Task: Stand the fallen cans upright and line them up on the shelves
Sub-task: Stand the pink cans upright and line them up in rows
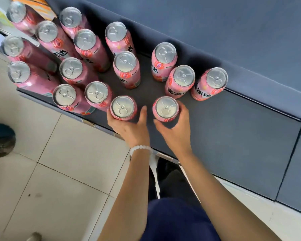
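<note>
While gripping two pink cans at shelf's front edge, seen from overhead: left hand (129, 127), white bead bracelet (140, 149) at wrist, curled round left front can (122, 108), thumb up its right side, fingers wrapped on left side; right hand (175, 131) clasped round right front can (166, 108), fingers on far right side, thumb hooked under near side. Both cans upright, silver tops w/ pull tabs facing up, standing on dark grey shelf (233, 136) near its front lip, a gap between them. Behind right front can, three more upright cans (184, 79) in loose cluster toward shelf's back wall; one further can (126, 68) upright at centre, another just behind it. To left, approx ten more pink cans (71, 68) upright, packed close, several touching, stretching toward shelf's left end; no neat row, spacing uneven. No can lying on its side in view. Shelf's right half bare, divider seam at far right. Below shelf edge, pale tiled floor (50, 162); dark round object at far left edge, unclear what. Navy clothing (177, 221) at bottom centre, between bare forearms.
</note>
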